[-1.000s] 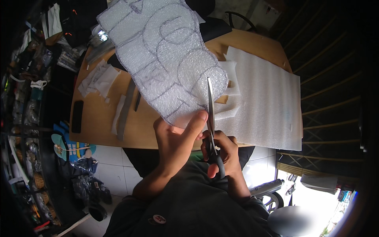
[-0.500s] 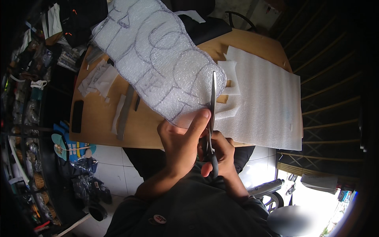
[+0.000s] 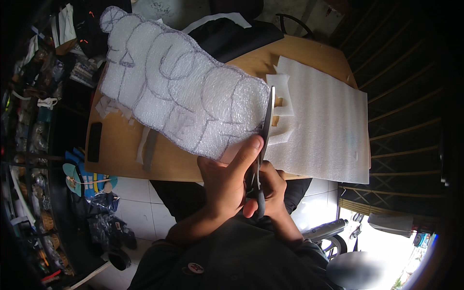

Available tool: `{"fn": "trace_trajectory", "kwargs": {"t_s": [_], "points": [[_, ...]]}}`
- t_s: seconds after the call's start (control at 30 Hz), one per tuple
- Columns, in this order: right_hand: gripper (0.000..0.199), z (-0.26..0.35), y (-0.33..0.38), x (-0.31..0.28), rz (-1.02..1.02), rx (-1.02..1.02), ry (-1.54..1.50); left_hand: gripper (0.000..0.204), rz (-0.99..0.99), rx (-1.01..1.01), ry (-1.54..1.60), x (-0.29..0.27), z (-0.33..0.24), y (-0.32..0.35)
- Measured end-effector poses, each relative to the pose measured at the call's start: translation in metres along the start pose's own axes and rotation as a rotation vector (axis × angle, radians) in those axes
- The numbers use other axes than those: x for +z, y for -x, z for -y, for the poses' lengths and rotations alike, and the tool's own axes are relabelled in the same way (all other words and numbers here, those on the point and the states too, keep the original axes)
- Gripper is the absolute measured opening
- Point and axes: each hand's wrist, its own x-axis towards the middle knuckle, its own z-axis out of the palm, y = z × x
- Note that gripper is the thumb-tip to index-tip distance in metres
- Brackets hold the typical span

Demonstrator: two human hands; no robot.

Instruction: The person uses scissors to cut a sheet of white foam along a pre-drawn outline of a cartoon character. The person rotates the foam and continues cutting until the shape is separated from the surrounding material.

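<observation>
A white foam sheet (image 3: 181,79) with dark drawn outlines of circles and curves is held up over the wooden table (image 3: 118,162). My left hand (image 3: 226,179) pinches its lower right corner, thumb on top and fingers beneath. My right hand (image 3: 270,186) is closed around the black handles of a pair of scissors (image 3: 266,128). The blades point away from me along the sheet's right edge, just beyond my left thumb. Whether the blades bite into the foam at this instant is hard to make out.
A larger plain foam sheet (image 3: 324,121) covers the table's right side, with a notched foam offcut (image 3: 281,96) beside it. At the left lie a dark phone (image 3: 95,142), a grey ruler (image 3: 150,152) and foam scraps (image 3: 108,105). Crowded shelves (image 3: 41,193) stand further left.
The drawn foam sheet has turned counterclockwise, its far end swinging left and nearer, which covers more scraps. The scissor tips have shifted slightly right. Both hands keep their holds.
</observation>
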Motion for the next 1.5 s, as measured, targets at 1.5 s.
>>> {"fn": "trace_trajectory", "kwargs": {"t_s": [1.5], "points": [[0.088,0.008,-0.006,0.004,0.086,-0.083,-0.051,0.012,-0.098,0.112,0.064,0.002,-0.003,-0.003]]}}
